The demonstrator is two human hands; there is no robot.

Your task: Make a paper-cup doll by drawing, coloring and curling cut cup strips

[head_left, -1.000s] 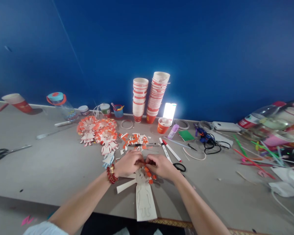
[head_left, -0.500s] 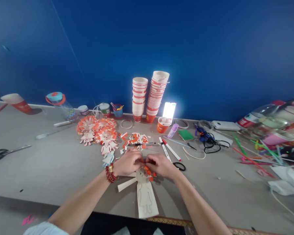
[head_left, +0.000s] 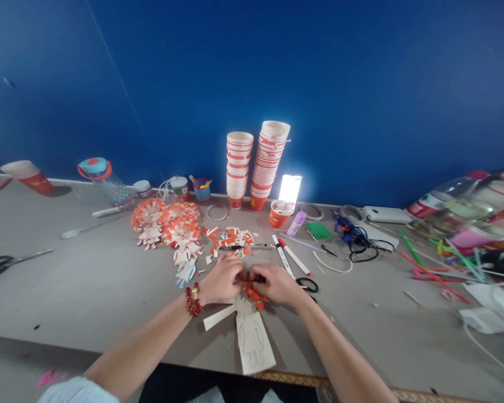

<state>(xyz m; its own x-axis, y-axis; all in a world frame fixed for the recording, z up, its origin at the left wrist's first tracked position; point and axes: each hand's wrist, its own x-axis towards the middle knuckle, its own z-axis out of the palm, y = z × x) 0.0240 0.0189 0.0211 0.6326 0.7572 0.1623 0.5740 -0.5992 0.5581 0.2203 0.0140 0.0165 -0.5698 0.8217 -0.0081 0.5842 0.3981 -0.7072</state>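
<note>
Pinched – left hand, right hand – paper cutout

No word, brand name or number can be read with certainty. A small yellow mark is borne low on the taller stack of paper cups, but its shape cannot be made out, and pale marks are seen on the red label of the clear bottle at the right, too blurred to be deciphered. Fine dark print is carried along the barrel of the white marker, too small to be read, while the phone's screen is washed out by glare.
</note>
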